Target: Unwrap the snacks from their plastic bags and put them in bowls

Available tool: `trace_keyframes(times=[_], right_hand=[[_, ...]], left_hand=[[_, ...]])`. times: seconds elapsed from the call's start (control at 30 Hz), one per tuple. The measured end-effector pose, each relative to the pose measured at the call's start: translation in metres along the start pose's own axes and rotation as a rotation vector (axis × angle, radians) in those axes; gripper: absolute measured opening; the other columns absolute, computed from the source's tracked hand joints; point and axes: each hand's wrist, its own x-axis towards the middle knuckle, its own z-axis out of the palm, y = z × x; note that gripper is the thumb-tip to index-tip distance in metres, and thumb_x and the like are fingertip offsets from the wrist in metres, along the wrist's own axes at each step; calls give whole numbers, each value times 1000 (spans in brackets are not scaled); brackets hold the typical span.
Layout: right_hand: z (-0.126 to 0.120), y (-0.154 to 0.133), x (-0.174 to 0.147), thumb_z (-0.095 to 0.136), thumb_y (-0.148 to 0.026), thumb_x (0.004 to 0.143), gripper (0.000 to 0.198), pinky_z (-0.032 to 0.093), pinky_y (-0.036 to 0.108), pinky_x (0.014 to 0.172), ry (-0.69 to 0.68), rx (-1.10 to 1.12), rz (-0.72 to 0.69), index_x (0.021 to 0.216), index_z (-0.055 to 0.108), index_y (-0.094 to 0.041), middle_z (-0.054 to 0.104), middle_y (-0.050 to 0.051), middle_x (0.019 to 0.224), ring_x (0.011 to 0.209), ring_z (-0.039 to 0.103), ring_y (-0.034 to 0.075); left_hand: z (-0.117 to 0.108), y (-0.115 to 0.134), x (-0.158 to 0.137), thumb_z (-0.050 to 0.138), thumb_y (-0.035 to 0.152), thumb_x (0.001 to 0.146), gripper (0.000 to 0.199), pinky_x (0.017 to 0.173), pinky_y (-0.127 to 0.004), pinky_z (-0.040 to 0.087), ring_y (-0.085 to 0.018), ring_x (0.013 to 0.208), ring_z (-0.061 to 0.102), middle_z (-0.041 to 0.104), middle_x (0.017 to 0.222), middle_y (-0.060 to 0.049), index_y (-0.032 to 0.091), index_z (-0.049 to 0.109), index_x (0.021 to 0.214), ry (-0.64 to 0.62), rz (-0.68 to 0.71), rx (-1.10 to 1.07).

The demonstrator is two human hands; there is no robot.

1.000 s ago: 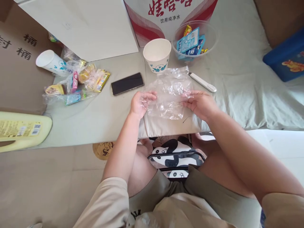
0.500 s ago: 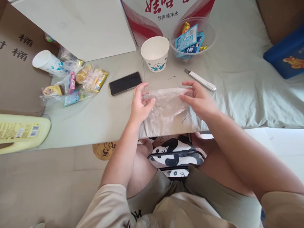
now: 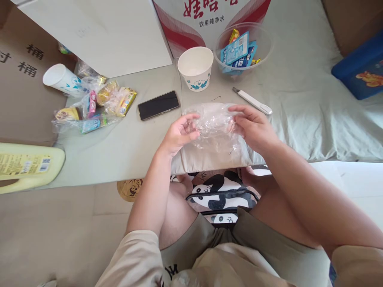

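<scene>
A clear, crinkled plastic bag [image 3: 216, 121] stretches between my two hands over the front of the cloth-covered surface. My left hand [image 3: 179, 134] pinches its left side, thumb and fingers curled around the film. On the other side, my right hand [image 3: 255, 127] grips the bag with the index finger stretched along its upper edge. Just beyond my hands lie a black phone [image 3: 158, 105] to the left and a white utility knife [image 3: 253, 101] to the right. Behind the bag stands a white paper bowl [image 3: 195, 69] with blue leaf prints.
A clear plastic bowl [image 3: 263, 44] with several wrapped snacks stands at the back. On the left are a tipped paper cup [image 3: 61, 79], bagged snacks [image 3: 104, 93] and a yellow jug [image 3: 32, 165]. Cartons line the back; a blue container [image 3: 356, 67] is at right.
The plastic bag has been raised and bunched a little more, with its top edge farther from me. My left hand has moved slightly down and turned inward; my right hand has shifted slightly.
</scene>
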Motion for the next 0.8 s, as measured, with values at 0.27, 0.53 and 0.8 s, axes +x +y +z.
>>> trace_keyframes(times=[0.27, 0.53, 0.8], right_hand=[[-5, 5, 1, 72, -31, 73, 30, 53, 45, 85, -81, -522, -171, 102, 74, -24, 61, 6, 89, 84, 63, 25], [2, -6, -7, 64, -39, 85, 15, 53, 38, 68, -143, -196, 18, 89, 58, -25, 64, 3, 76, 70, 63, 22], [23, 7, 0, 62, -20, 81, 13, 47, 35, 65, 306, -390, -336, 79, 50, -25, 58, 2, 74, 71, 57, 19]], left_hand=[[-3, -12, 0, 72, 22, 74, 17, 87, -36, 53, -18, 81, 61, 62, 86, -3, 21, 77, 90, 154, 100, 555], [1, -2, -1, 80, 48, 71, 34, 74, -33, 55, -19, 83, 67, 70, 93, -6, 20, 60, 72, 129, 56, 11], [41, -8, -1, 76, 34, 78, 28, 59, -24, 51, -13, 63, 66, 65, 67, 3, 22, 51, 78, 374, 37, 2]])
